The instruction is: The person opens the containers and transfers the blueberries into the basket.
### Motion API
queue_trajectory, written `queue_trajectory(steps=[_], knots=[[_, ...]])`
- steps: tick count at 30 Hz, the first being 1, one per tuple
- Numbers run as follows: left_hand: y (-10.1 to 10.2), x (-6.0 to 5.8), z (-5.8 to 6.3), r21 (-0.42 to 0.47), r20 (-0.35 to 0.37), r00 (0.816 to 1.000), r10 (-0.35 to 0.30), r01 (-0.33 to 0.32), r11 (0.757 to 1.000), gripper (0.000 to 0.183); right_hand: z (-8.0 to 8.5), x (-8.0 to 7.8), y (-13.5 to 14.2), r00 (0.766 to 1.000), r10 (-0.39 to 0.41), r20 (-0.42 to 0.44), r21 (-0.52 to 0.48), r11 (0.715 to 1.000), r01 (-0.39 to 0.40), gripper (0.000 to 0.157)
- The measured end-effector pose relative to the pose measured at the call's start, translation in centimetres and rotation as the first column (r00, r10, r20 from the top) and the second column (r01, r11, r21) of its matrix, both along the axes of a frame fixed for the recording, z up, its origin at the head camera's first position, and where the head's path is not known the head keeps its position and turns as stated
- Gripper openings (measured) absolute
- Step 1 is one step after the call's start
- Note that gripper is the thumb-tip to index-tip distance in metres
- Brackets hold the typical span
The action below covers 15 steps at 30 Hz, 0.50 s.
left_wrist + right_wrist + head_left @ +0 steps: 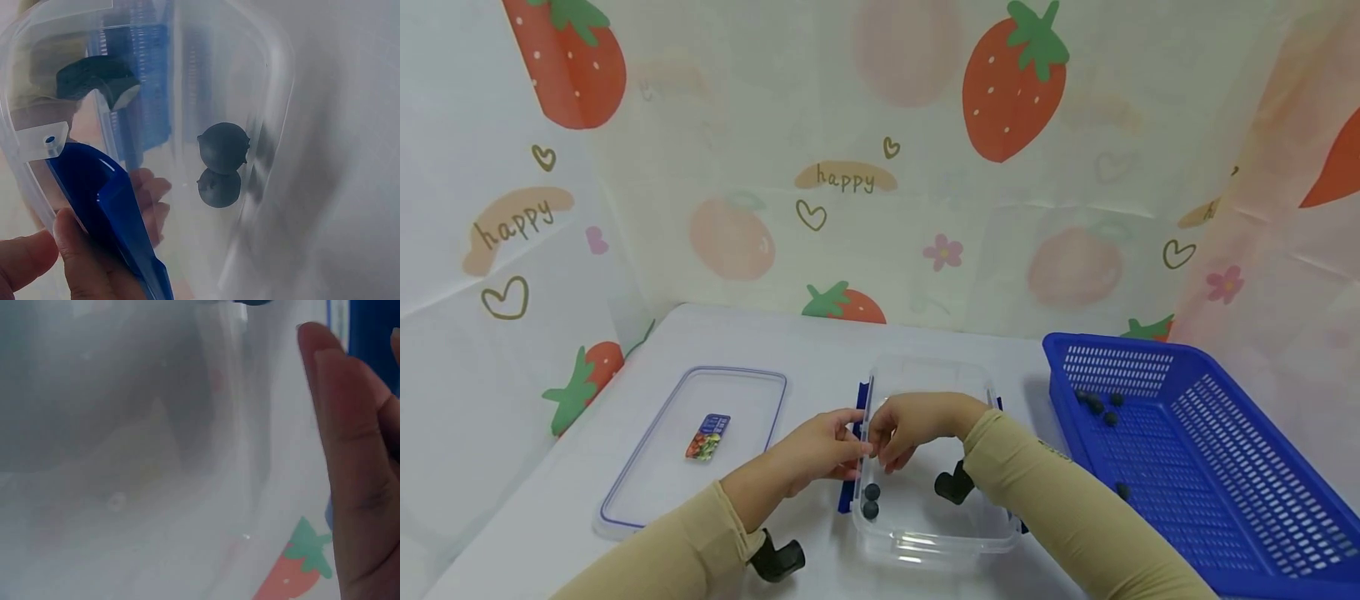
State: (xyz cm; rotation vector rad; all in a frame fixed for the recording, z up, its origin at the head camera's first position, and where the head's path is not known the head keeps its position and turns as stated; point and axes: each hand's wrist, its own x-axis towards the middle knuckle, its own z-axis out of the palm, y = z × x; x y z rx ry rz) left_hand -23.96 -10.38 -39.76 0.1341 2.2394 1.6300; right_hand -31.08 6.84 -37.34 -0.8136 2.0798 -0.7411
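A clear plastic box point(940, 533) with blue side latches stands on the white table. Two blueberries point(871, 500) lie against its left wall; the left wrist view shows the same blueberries point(224, 148) through the plastic. My left hand point(820, 447) holds the box's left rim, thumb at the edge and fingers beside the blue latch point(112, 206). Over the left half of the box, my right hand point(917, 423) reaches in, fingers hanging down near the left wall. No berry shows between the right hand's fingers point(356, 444).
On the right is a blue perforated basket point(1225, 500) with several blueberries point(1097, 406) inside. To the left lies a clear lid point(655, 467) with blue edging, a small colourful label point(708, 437) on it. A strawberry-patterned cloth point(865, 225) hangs behind the table.
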Motion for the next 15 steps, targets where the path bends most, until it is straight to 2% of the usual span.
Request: queue_trajectory(steps=[15], knots=[[0.0,0.0,0.1,-0.025,-0.007,1.000,0.002,-0.003,1.000,0.062,-2.4,0.4,-0.5,0.994,-0.024,0.107,0.145,0.989,0.008,0.012]])
